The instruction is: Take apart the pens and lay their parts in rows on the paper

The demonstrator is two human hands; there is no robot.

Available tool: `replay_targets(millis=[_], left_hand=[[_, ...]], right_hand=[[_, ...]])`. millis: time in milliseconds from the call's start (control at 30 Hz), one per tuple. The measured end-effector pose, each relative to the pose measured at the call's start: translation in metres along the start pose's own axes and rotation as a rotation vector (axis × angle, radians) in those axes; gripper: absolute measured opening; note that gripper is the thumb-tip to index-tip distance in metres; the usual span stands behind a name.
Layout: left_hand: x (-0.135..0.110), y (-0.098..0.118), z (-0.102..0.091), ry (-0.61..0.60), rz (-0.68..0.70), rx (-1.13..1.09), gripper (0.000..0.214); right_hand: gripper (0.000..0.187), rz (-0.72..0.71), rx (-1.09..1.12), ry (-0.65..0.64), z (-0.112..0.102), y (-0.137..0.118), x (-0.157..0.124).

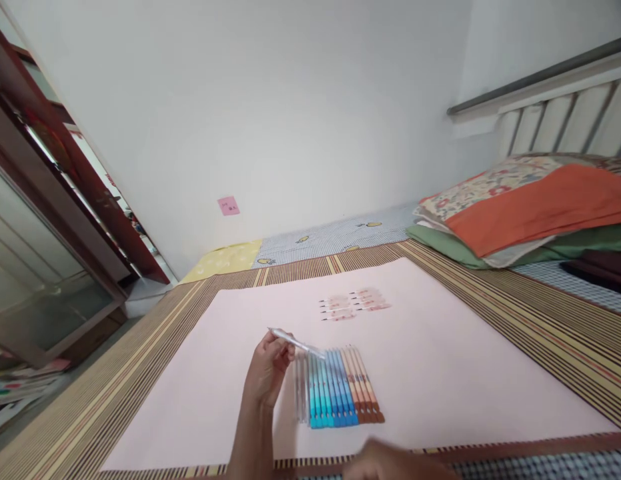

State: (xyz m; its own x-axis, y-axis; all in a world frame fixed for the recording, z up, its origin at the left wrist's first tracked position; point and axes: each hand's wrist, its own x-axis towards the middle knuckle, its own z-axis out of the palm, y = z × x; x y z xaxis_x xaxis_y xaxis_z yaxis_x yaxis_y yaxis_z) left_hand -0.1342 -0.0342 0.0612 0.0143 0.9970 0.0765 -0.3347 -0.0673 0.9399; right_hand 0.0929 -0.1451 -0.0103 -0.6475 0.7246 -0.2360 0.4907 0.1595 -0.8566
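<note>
pens (335, 390) on pink sheet (450, 380), wall (300, 120) behind

Your slim whitish pen (306, 347), possibly translucent plastic, is raised aslant near the neat row of teal, blue and peach-brown pens (335, 390).

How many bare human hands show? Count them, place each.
2: the left hand, over the pale pink paper sheet, holding a slender translucent pen; the right hand, blurred, partly cut off at the bottom edge.

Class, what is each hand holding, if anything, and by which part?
Left hand: a pen, held nearer its left end in the picture. Right hand: too blurred to tell.
</note>
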Motion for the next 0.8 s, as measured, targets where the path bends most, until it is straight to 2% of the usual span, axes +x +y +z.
replay_targets(millis=[33,67,100,167,233,333,433,567,800], left_hand=[[-0.002,-0.004,0.009,0.021,0.007,-0.106,0.031],[-0.002,-0.008,0.018,0.051,0.011,-0.181,0.034],[-0.002,-0.014,0.025,0.076,0.015,-0.234,0.036],[-0.001,-0.024,0.038,0.096,0.032,-0.291,0.037],[0.001,-0.034,0.046,0.079,0.046,-0.3,0.036],[0.003,-0.046,0.049,0.025,0.037,-0.255,0.032],[0.005,-0.051,0.047,-0.001,0.025,-0.213,0.031],[0.009,-0.054,0.045,0.019,0.031,-0.184,0.032],[0.011,-0.059,0.047,-0.088,0.054,-0.061,0.028]], right_hand=[[0.033,-0.022,0.055,0.001,-0.018,-0.005,0.007],[0.037,-0.04,0.215,0.041,-0.036,-0.011,0.015],[0.041,-0.055,0.376,0.125,-0.053,-0.017,0.025],[0.048,-0.125,0.595,0.388,-0.077,-0.031,0.043],[0.052,-0.19,0.796,0.589,-0.088,-0.041,0.06],[0.049,-0.264,1.015,0.742,-0.086,-0.044,0.077],[0.045,-0.259,1.096,0.819,-0.08,-0.038,0.085],[0.043,-0.261,1.149,0.862,-0.079,-0.033,0.09],[0.044,-0.28,1.111,0.81,-0.075,-0.033,0.096]])
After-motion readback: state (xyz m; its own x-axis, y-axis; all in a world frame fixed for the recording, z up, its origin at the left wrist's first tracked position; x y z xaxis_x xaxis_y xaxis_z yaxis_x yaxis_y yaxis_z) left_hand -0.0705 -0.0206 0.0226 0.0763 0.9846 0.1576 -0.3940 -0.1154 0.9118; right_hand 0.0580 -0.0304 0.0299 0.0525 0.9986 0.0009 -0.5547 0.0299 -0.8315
